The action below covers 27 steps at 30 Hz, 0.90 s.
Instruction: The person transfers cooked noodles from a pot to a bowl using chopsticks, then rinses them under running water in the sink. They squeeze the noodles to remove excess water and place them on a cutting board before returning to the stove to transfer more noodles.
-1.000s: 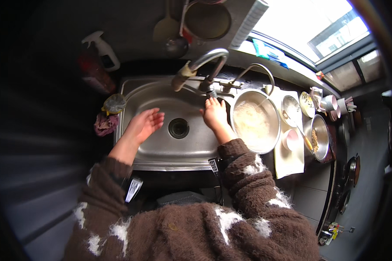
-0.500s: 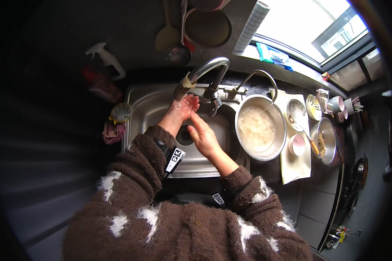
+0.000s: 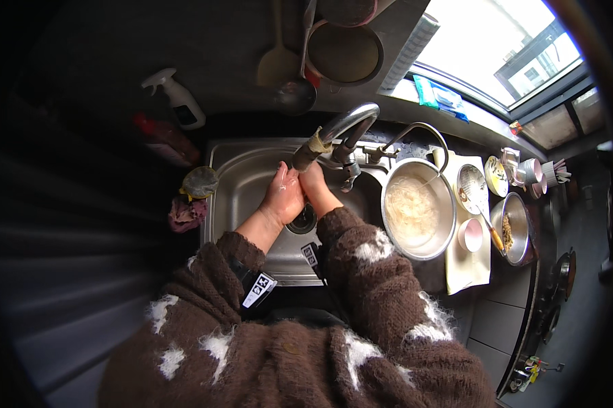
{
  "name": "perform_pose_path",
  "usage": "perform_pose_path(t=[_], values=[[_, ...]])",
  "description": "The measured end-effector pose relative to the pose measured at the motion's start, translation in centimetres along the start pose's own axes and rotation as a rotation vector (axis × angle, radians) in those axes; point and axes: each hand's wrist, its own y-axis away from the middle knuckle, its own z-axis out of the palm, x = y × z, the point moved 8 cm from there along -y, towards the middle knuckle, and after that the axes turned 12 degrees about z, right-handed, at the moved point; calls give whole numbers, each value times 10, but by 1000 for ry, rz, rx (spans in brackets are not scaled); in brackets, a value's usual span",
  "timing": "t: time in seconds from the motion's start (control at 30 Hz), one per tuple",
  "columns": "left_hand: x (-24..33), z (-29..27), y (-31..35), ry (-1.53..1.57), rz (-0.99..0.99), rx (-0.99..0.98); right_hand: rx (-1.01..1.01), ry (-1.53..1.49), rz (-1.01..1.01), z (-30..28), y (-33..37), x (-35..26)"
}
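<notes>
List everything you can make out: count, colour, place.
Sink: one, silver, centre
Faucet: one, silver, at sink's rear
Big bowl: one, silver, right of sink
Thin tap: one, silver, over big bowl
Cloth: one, cream, right of big bowl
Cup: one, pink, on cloth
Small bowl: one, silver, right of cloth
Wooden handle: one, brown, beside small bowl
Patterned bowl: one, white and yellow, behind small bowl
Spray bottle: one, white, left rear
Bottle: one, red, beside spray bottle
Rag: one, purple, left of sink
Pan: one, dark, top centre
Ladle: one, dark, left of pan
Window: one, white, upper right
Packet: one, blue-green, below window
Sleeves: two, brown and white, lower half
Left hand: one, bare, over sink
Right hand: one, bare, under faucet
</notes>
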Motion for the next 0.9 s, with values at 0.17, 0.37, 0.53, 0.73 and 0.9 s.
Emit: perform_pose_path(t=[0.17, 0.37, 0.53, 0.73, 0.9], values=[[2, -23, -7, -217, 70, 74, -219, -765, 147, 22, 18, 13], [23, -66, -32, -985, 341, 243, -205, -852, 434, 35, 69, 20], [43, -33, -40, -1873, 487, 197, -179, -737, 255, 31, 81, 3], [32, -42, -40, -1925, 54, 256, -477, -1220, 399, 46, 53, -7], [8, -81, -29, -679, 36, 400, -358, -976, 499, 59, 30, 14]])
